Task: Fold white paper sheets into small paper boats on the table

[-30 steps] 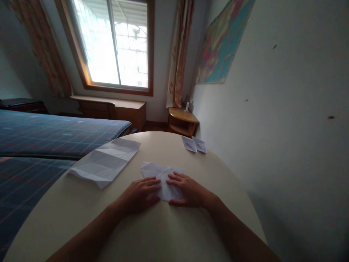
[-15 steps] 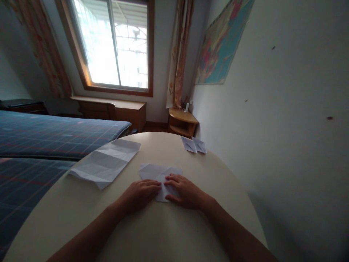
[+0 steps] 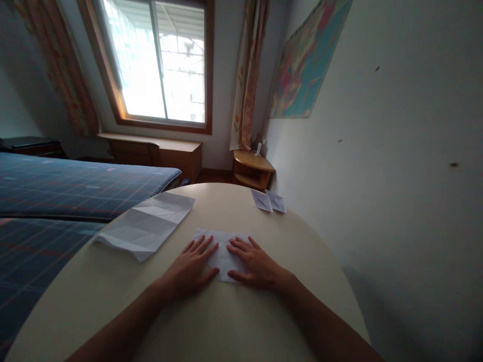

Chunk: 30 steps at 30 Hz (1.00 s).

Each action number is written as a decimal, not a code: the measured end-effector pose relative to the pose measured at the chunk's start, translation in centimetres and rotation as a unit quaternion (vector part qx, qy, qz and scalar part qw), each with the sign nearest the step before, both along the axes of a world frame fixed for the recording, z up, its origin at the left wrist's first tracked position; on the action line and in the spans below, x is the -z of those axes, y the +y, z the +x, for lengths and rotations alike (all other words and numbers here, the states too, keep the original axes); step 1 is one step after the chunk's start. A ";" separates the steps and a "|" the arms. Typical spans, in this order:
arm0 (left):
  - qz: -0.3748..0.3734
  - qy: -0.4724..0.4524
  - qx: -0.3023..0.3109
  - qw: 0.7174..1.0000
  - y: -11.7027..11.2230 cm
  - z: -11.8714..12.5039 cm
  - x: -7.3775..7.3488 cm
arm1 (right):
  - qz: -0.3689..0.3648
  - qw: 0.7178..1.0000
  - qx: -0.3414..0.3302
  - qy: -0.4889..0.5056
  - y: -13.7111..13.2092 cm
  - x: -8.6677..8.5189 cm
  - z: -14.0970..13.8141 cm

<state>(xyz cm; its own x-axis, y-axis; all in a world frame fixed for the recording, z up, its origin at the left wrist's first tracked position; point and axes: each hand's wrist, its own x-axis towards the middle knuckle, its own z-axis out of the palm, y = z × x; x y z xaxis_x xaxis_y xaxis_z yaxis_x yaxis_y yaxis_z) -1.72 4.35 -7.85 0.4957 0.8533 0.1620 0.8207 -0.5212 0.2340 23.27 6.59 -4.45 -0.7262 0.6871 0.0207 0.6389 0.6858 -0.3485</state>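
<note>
A small folded white paper (image 3: 222, 254) lies on the cream round table (image 3: 226, 322) in front of me. My left hand (image 3: 192, 266) rests flat on its left half with fingers stretched out. My right hand (image 3: 251, 261) lies flat on its right half, fingers spread. Both palms press the paper down, and most of it is hidden beneath them.
A larger creased white sheet (image 3: 145, 226) lies to the left near the table's edge. Two small folded papers (image 3: 268, 200) sit at the far right by the wall (image 3: 396, 151). A bed with a blue plaid cover (image 3: 56, 191) stands left of the table.
The paper's far flap has been folded down, so the paper is shorter. Both hands have slid forward and flattened out over it, fingers now stretched.
</note>
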 end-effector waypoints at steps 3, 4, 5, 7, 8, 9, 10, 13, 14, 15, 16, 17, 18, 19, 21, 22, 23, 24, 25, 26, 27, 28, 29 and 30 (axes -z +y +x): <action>0.007 -0.012 0.050 0.999 -0.4 0.3 -0.3 | -0.010 1.000 -0.002 0.013 -0.2 0.3 -0.6; 0.009 -0.020 0.066 0.998 -0.5 0.5 -0.3 | -0.012 1.000 -0.002 0.013 -0.3 0.4 -0.8; 0.009 -0.027 0.081 0.996 -0.6 0.6 -0.4 | -0.013 1.000 -0.002 0.010 -0.3 0.6 -1.0; 0.010 -0.035 0.091 0.995 -0.7 0.9 -0.5 | -0.010 1.000 -0.001 0.002 -0.3 0.9 -1.2; 0.010 -0.032 0.085 0.996 -0.6 1.0 -0.5 | -0.008 1.000 0.001 -0.003 -0.3 1.0 -1.2; 0.010 -0.026 0.072 0.997 -0.6 1.0 -0.5 | -0.006 1.000 0.004 -0.007 -0.2 1.1 -1.2; 0.008 -0.018 0.053 0.998 -0.5 1.1 -0.5 | -0.004 1.000 0.008 -0.013 -0.2 1.2 -1.2; 0.000 0.011 -0.008 1.000 -0.3 1.1 -0.5 | -0.001 0.999 0.025 -0.032 0.0 1.3 -0.9; -0.002 0.017 -0.024 1.000 -0.3 1.1 -0.4 | -0.003 0.999 0.031 -0.039 0.1 1.3 -0.7; -0.003 0.022 -0.035 0.999 -0.3 1.1 -0.3 | -0.005 0.998 0.039 -0.045 0.2 1.3 -0.5; -0.005 0.025 -0.042 0.999 -0.3 1.2 -0.2 | -0.008 0.998 0.048 -0.050 0.3 1.3 -0.3; -0.004 0.026 -0.047 0.999 -0.3 1.2 0.0 | -0.010 0.997 0.059 -0.055 0.4 1.3 -0.2; -0.002 0.026 -0.053 0.998 -0.3 1.3 0.1 | -0.012 0.996 0.069 -0.059 0.4 1.3 0.0; 0.001 0.026 -0.058 0.998 -0.3 1.4 0.3 | -0.013 0.995 0.080 -0.063 0.5 1.3 0.2; 0.011 0.026 -0.060 0.998 -0.3 1.5 0.5 | -0.014 0.993 0.095 -0.070 0.6 1.2 0.4; 0.013 0.027 -0.049 0.998 -0.3 1.5 0.5 | -0.014 0.992 0.098 -0.072 0.6 1.3 0.5; 0.013 0.027 -0.027 0.999 -0.4 1.5 0.5 | -0.014 0.992 0.099 -0.073 0.7 1.3 0.5; 0.008 0.028 0.002 1.000 -0.4 1.5 0.4 | -0.012 0.993 0.098 -0.072 0.7 1.3 0.6; 0.002 0.027 0.036 0.999 -0.4 1.4 0.2 | -0.011 0.993 0.095 -0.071 0.8 1.4 0.7; -0.004 0.025 0.067 0.997 -0.4 1.3 0.0 | -0.010 0.993 0.091 -0.069 0.9 1.4 0.7; -0.008 0.023 0.090 0.996 -0.4 1.2 -0.2 | -0.009 0.994 0.087 -0.067 0.9 1.4 0.8; -0.010 0.023 0.101 0.995 -0.4 1.1 -0.4 | -0.006 0.994 0.083 -0.065 1.0 1.3 0.8; -0.010 0.023 0.102 0.994 -0.4 1.0 -0.5 | 0.000 0.995 0.077 -0.061 1.1 1.1 0.8; -0.010 0.026 0.094 0.995 -0.3 1.0 -0.6 | 0.010 0.996 0.070 -0.056 1.1 1.0 0.8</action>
